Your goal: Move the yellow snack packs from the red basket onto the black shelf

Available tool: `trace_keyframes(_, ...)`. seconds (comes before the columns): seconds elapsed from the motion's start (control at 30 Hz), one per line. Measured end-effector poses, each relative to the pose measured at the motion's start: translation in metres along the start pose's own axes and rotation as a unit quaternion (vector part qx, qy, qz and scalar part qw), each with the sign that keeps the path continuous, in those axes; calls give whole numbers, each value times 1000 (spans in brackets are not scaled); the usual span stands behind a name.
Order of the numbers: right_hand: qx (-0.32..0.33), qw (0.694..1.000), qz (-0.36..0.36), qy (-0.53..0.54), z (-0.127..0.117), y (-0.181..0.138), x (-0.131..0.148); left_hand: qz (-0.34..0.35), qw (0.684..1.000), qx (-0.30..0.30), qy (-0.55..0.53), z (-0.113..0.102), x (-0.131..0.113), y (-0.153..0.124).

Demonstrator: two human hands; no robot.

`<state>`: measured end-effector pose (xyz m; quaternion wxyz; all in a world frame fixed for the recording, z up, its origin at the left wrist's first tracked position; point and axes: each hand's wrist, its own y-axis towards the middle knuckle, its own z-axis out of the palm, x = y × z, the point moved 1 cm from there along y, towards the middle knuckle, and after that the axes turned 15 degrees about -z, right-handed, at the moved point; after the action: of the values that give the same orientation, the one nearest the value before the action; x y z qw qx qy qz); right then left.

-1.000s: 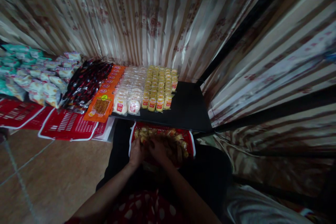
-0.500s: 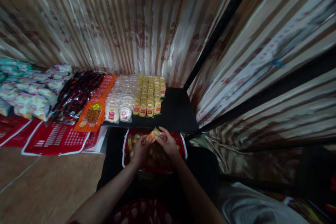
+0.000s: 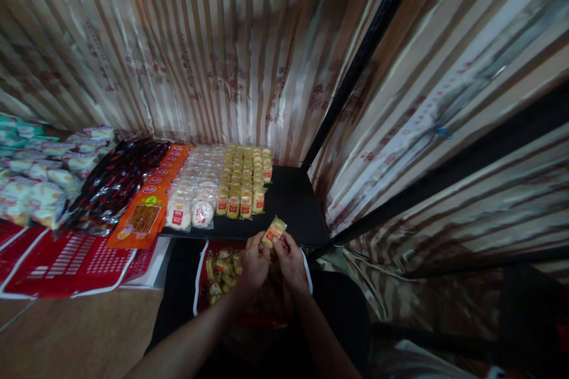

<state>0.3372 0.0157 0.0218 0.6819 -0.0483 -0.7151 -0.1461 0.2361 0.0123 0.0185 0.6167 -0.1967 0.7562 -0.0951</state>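
Note:
My left hand (image 3: 254, 262) and my right hand (image 3: 290, 259) are raised together above a red basket (image 3: 200, 272) of small yellow snack packets on my lap. Both hands pinch one yellow packet (image 3: 274, 231) between their fingertips, just at the front edge of the black shelf (image 3: 293, 213). Rows of the same yellow packets (image 3: 243, 180) lie on the shelf just beyond my hands.
On the shelf lie round white cakes (image 3: 195, 195), orange packets (image 3: 151, 207), dark red wrappers (image 3: 113, 180) and pale bags (image 3: 40, 177) further left. Red baskets (image 3: 66, 257) stand below at left. Striped curtains and a black frame pole (image 3: 364, 53) close in behind and right.
My hands have lifted out of the basket with one yellow packet and carried it up toward the shelf edge. The camera has tilted upward.

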Motion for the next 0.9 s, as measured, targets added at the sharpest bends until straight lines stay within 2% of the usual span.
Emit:
trace_keyframes(0.13, -42, 993, -57, -99, -15, 34, -11, 42, 998, -18, 47, 14, -16, 0)
trace_keyframes(0.23, -38, 981, -99, -160, -21, 59, -23, 47, 998, 15, 39, 28, -27, 6)
trace_keyframes(0.4, -20, 979, -110, -171, -18, 97, -40, 11, 998, 63, 6, 49, -42, 31)
trace_keyframes(0.63, 2, 968, -144, -206, -5, 150, -44, 4, 999, 32, -34, 71, -60, 71)
trace_keyframes(0.9, 47, 959, -176, -217, 9, 193, -48, 2, 998, 4, -67, 90, -78, 106)
